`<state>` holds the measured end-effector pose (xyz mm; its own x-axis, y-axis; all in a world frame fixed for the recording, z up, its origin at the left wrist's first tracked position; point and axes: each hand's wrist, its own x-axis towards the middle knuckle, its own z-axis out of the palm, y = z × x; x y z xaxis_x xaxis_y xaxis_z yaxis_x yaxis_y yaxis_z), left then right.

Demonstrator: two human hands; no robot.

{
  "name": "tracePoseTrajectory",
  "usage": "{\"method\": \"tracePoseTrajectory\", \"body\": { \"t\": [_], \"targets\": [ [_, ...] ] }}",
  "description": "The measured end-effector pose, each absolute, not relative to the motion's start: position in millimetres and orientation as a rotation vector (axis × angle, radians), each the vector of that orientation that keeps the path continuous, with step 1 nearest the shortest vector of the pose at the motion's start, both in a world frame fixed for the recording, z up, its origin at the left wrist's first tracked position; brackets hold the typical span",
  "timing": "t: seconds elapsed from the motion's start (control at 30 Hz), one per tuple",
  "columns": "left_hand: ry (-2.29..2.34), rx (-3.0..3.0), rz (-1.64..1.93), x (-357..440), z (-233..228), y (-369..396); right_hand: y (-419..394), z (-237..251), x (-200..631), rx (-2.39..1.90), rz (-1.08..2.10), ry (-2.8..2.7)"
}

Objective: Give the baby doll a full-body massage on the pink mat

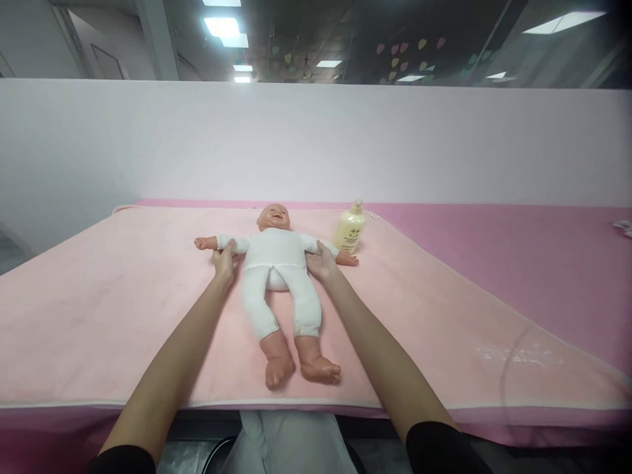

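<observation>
A baby doll (276, 250) with a white cloth body lies on its back on a peach-coloured blanket (123, 296), its head away from me and its bare feet toward me. My left hand (225, 263) is closed round the doll's arm on the left, thumb on top of the white sleeve. On the other side, my right hand (322, 261) grips the doll's right-side arm above its wrist, with the fingers partly hidden underneath. A pump bottle (349, 228) of pale yellow liquid stands just behind that arm.
The blanket covers a pink table surface (469, 243), which shows along the back and right. A white wall (345, 145) rises behind it, with dark glass above. Something small and whitish (623, 228) lies at the far right edge.
</observation>
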<state>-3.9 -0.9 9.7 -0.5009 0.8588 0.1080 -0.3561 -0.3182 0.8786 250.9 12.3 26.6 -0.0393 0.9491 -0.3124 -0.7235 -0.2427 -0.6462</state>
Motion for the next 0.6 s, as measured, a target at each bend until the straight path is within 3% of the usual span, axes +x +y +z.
{"method": "tracePoseTrajectory", "body": {
  "t": [0.33, 0.6],
  "targets": [
    [0.973, 0.64, 1.826, -16, 18, 1, 6, 17, 312, -0.645, 1.499, -0.267],
    [0.916, 0.603, 1.811, -16, 20, -3, -8, 14, 329, -0.785, 1.365, -0.416]
  ]
}}
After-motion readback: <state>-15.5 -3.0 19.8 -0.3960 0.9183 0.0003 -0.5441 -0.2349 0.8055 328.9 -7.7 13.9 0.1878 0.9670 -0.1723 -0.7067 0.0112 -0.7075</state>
